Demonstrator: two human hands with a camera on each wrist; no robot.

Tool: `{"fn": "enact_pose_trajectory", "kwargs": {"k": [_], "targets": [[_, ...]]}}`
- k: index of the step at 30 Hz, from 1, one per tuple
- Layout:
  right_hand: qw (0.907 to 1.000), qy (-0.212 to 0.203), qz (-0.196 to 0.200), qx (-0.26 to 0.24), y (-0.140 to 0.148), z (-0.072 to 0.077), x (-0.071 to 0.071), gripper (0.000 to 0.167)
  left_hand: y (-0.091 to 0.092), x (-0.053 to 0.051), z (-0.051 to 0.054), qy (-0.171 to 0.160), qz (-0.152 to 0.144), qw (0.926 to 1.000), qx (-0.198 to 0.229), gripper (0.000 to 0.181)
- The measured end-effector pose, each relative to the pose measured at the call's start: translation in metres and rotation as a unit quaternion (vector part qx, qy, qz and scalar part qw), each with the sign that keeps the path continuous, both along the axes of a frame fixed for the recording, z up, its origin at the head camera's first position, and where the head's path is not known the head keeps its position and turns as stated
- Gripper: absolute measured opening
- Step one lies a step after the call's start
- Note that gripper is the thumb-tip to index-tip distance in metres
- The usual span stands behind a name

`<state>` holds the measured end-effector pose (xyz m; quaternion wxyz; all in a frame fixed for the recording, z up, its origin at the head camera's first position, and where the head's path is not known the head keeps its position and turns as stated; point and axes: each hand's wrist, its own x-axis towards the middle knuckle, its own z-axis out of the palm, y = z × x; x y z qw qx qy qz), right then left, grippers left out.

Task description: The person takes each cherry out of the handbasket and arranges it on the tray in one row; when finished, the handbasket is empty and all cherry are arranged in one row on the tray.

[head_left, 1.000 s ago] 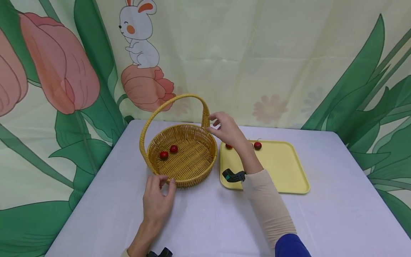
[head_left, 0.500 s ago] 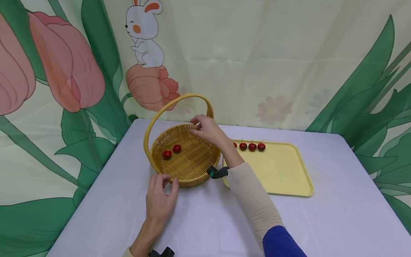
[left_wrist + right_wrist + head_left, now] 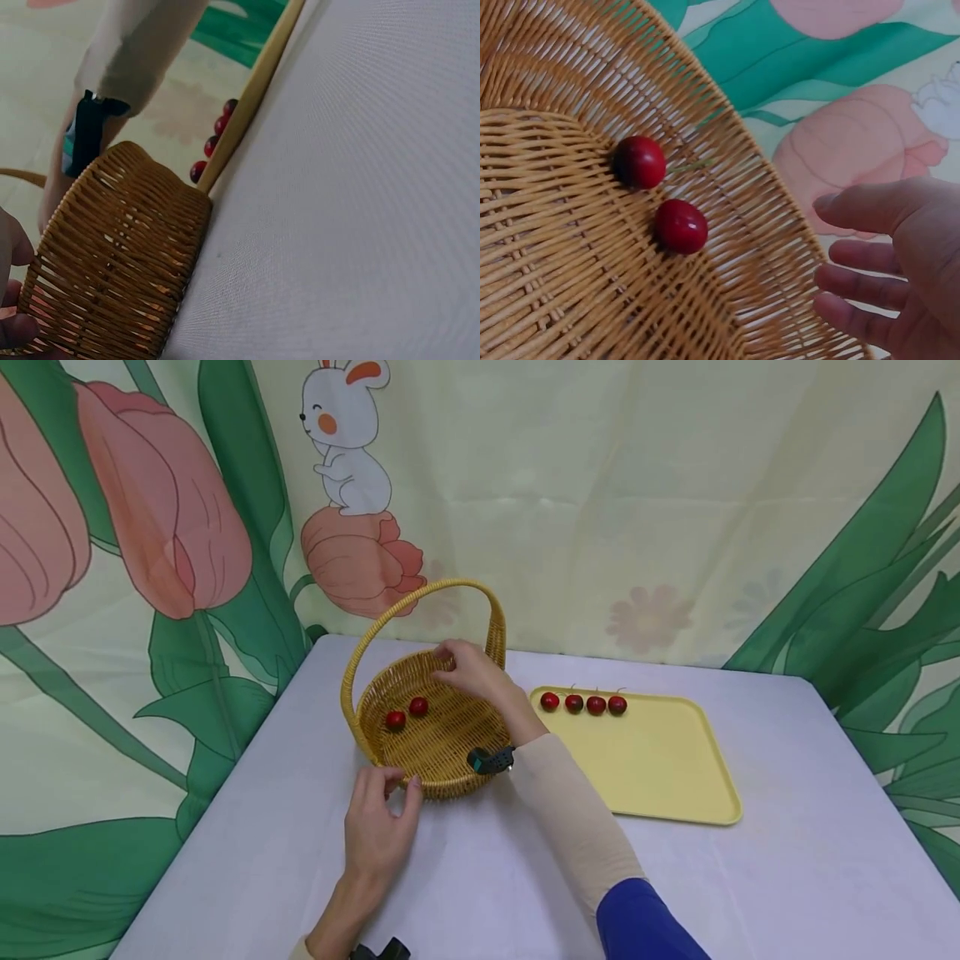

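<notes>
A round wicker basket (image 3: 450,745) with a tall arched handle stands on the table. Inside it, to the left, lie two dark red cherries, one (image 3: 395,720) a little nearer than the other (image 3: 418,707). My left hand (image 3: 378,827) holds the basket's near rim with curled fingers and thumb; the left wrist view shows its fingertips against the wicker. Over the back of the basket is my right hand (image 3: 471,672), under the handle. In the right wrist view its fingers (image 3: 862,285) are loosely bent, thumb apart, with nothing between them.
Right of the basket lies a yellow tray (image 3: 660,760) with several cherries (image 3: 596,705) in a row along its back edge. The right forearm crosses the tray's left part. Behind the white-covered table (image 3: 795,860) hangs a printed curtain (image 3: 555,527).
My right hand has moved left from beside the handle's right end to over the basket, uncovering the cherry row on the tray. The left hand stays at the rim. The view shifts slightly.
</notes>
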<state>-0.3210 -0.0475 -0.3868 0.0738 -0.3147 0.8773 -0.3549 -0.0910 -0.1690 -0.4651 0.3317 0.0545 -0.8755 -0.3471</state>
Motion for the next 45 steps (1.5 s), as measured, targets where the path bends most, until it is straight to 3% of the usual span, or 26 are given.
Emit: {"fn": "enact_pose_trajectory", "kwargs": {"k": [6,16,25,30,40,45], "targets": [[0.9996,0.009,0.012,0.022,-0.011,-0.006,-0.005,0.039,0.000,-0.001,0.000,0.008,-0.002,1.0000,-0.001,0.019],[0.9937,-0.006,0.074,0.084,-0.025,-0.017,-0.004,0.041,0.001,0.000,0.000,0.005,-0.003,1.0000,0.005,0.018],[0.9749,-0.028,0.155,0.158,-0.031,-0.019,-0.002,0.043,0.000,0.000,0.000,0.001,-0.005,1.0000,0.007,0.017],[0.9704,-0.038,0.156,0.181,-0.031,-0.022,0.000,0.037,0.001,0.000,0.000,-0.004,-0.003,1.0000,0.005,0.019],[0.9735,-0.067,0.133,0.173,-0.030,-0.022,0.001,0.031,0.001,0.001,0.001,-0.004,-0.006,0.9999,0.012,0.019],[0.9746,-0.055,0.129,0.175,-0.030,-0.019,0.002,0.029,0.001,0.001,0.002,-0.004,-0.005,0.9999,0.012,0.018]]}}
